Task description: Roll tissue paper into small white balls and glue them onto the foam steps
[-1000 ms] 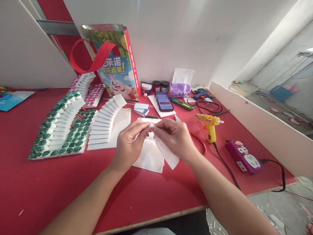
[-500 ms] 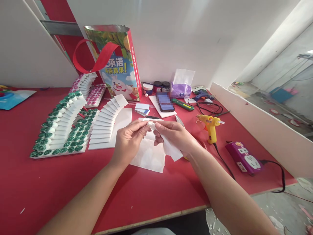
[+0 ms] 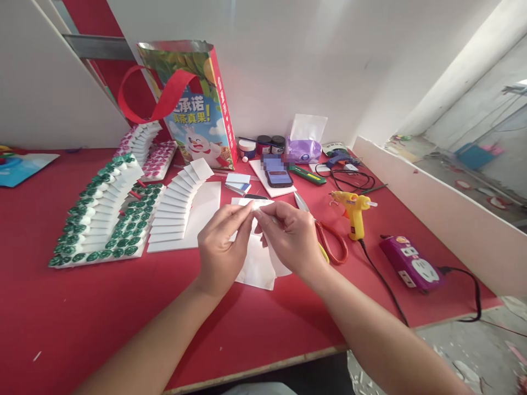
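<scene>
A strip of thin white paper [image 3: 280, 262] hangs below my fingers, its upper end bunched into a small wad. My left hand [image 3: 224, 241] is closed, thumb and forefinger pinching that wad. From the other side, my right hand [image 3: 290, 238] also grips the paper, with its fingers curled and the fingertips of both hands meeting. Beneath them on the red table lie thin white sheets [image 3: 256, 271], partly covered by the hands. Red-handled scissors [image 3: 338, 244] rest just right of my right hand.
A fan of white cards [image 3: 171, 214] and a green-and-white rosette piece [image 3: 123, 241] lie left, before a printed bag [image 3: 206, 120]. A yellow glue gun [image 3: 354, 211] and purple power strip [image 3: 411, 266] are right. A phone [image 3: 278, 173] and purple tissue pack [image 3: 303, 151] sit behind.
My right hand has turned and drawn in closer to my left fingertips. The hanging paper has swung downward and left, and more of the scissors' handles now shows.
</scene>
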Demonstrator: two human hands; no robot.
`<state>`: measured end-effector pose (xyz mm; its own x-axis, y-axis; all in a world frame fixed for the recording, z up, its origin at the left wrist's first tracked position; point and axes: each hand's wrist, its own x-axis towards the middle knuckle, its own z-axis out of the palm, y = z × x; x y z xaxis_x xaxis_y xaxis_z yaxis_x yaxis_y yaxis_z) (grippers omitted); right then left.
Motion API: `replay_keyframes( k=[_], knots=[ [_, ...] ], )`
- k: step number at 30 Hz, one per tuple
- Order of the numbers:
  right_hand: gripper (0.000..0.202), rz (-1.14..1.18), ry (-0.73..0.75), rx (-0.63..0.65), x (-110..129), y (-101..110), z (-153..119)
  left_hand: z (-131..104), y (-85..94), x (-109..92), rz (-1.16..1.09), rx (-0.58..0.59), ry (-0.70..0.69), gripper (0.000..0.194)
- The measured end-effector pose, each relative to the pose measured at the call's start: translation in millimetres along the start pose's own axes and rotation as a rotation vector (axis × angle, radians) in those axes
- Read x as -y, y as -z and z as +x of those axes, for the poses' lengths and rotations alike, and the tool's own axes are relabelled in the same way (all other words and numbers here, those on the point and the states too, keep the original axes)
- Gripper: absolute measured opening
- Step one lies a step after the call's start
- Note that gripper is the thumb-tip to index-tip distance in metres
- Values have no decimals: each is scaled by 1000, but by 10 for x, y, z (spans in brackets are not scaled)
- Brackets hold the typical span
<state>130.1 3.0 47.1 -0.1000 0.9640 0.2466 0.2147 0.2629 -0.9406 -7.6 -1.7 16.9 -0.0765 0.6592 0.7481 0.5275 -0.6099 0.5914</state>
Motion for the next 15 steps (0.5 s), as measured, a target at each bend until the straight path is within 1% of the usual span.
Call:
replay_keyframes(
  k=[2, 4, 5, 9, 10, 12, 15],
  knots=[
    [19, 12, 21, -7, -7, 30, 10, 0, 5, 8, -32, 18, -35, 25],
    [17, 33, 29, 18, -25, 77, 32, 18, 26, 20, -144, 79, 17, 27],
    [17, 58, 25, 49, -36, 103, 46, 33, 40, 32, -222, 116, 75, 26],
    [19, 153, 7, 183, -69, 175, 95, 86, 92, 124, -506, 250, 391, 15],
    [20, 160, 8, 192, -72, 180, 102, 92, 100, 146, -538, 272, 431, 14],
    [22, 158, 2, 198, -67, 179, 109, 98, 113, 167, -538, 288, 444, 14],
    [24, 137, -29, 206, -40, 167, 111, 102, 126, 123, -418, 261, 351, 16]
  ],
)
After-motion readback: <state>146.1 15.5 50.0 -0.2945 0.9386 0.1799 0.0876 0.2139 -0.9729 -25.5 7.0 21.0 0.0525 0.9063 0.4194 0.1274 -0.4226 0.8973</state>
